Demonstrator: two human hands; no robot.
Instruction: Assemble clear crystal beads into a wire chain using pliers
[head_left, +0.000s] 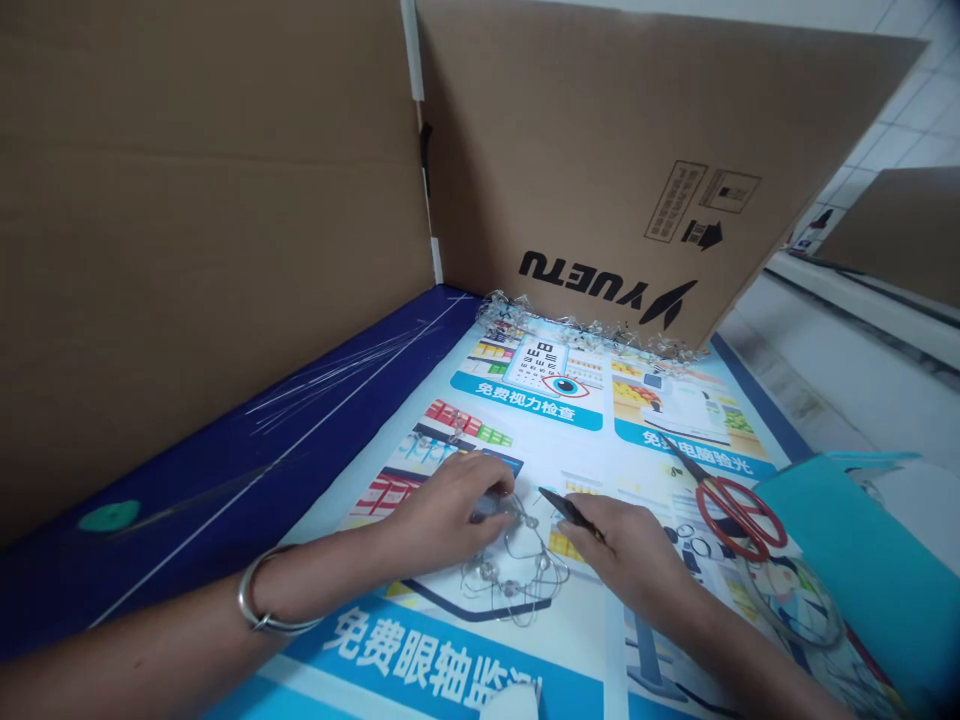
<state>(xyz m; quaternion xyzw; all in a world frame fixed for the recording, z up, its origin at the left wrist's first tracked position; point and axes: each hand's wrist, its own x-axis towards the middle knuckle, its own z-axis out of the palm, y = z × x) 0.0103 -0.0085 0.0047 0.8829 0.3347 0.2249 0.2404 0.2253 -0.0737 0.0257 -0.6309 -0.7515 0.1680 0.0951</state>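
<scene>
At far left, a cardboard sheet stands upright beside a dark blue board, which has thin white scratches and a green sticker on it. Thin, pale strands lie across the board, just beside a printed poster that carries an eye chart and blue banners of Chinese text.

The left hand, with a metal bangle on its wrist, rests on the poster. Its fingers are curled and closed over a small grey piece, which they seem to grip, though they partly hide it. That piece sits at the top of a clear wire tangle, a set of thin loops with small beads lying on the poster between the two hands.

The right hand is closed in a pinch on a slim black tool, too small to name more exactly. Its tip points at the tangle, near the grey piece. I cannot tell whether they touch.

Clear plastic scraps lie along the poster's far edge, against an upright box printed "YUETU". Further right, red-handled scissors lie on the poster, just beside a teal folder, with another clear loop below them.
</scene>
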